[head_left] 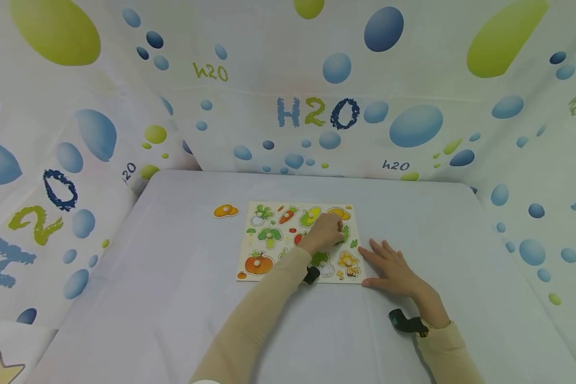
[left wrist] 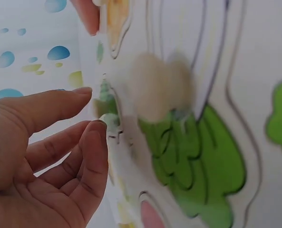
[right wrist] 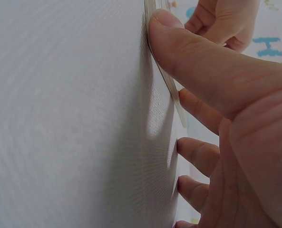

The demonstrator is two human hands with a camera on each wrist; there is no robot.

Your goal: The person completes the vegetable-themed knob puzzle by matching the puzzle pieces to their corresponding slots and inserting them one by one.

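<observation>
A wooden knob puzzle board (head_left: 288, 256) with vegetable pictures lies on the table. My left hand (head_left: 324, 232) reaches over its right part, beside a green vegetable piece (left wrist: 108, 105). In the left wrist view, the thumb and bent fingertips stand apart, close to this piece. A green-leaved piece with a white stem (left wrist: 198, 161) shows large below the wrist camera. My right hand (head_left: 393, 269) is spread at the board's right edge, its thumb (right wrist: 167, 40) touching the edge and other fingertips on the table. An orange-brown oval piece (head_left: 226, 210) lies left of the board.
The board also bears a pumpkin (head_left: 258, 263), broccoli (head_left: 270, 237), carrot (head_left: 288, 215), corn (head_left: 311, 216) and mushrooms (head_left: 348, 263). A white cloth (head_left: 163, 298) covers the table. Patterned curtains (head_left: 249, 96) stand behind and at both sides. Dark wrist cameras (head_left: 407, 321) sit on both wrists.
</observation>
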